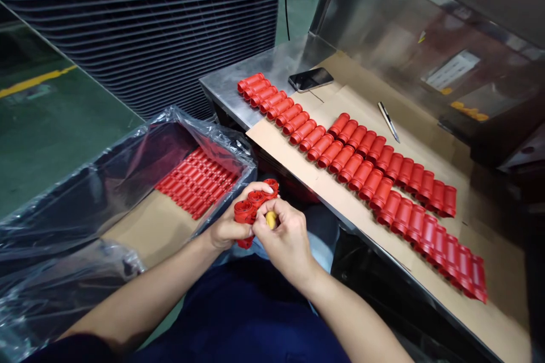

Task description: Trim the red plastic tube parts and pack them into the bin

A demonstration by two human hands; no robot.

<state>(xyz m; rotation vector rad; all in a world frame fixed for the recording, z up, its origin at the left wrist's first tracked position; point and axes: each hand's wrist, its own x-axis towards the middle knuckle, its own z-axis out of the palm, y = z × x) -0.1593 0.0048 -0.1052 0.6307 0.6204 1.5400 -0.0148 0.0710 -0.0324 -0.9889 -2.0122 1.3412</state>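
My left hand (232, 227) is closed round a few red plastic tubes (244, 211), held side by side above my lap with their round open ends facing up. Close against them, my right hand (287, 238) is closed on a small yellow piece (271, 219), gripped under the curled fingers. The thumb and index finger of that hand meet at the tubes' side, and whatever sits between those fingertips is too small to make out. Part of the tubes' lower length is hidden by my hands.
Rows of red tubes (327, 153) lie on the cardboard-covered metal table (298, 176), beside a phone (311, 79) and a pen (388, 122). To the left stands a plastic-lined box (149, 227) with layered red tubes (198, 181). Stacked dark ribbed trays (170, 22) rise behind it.
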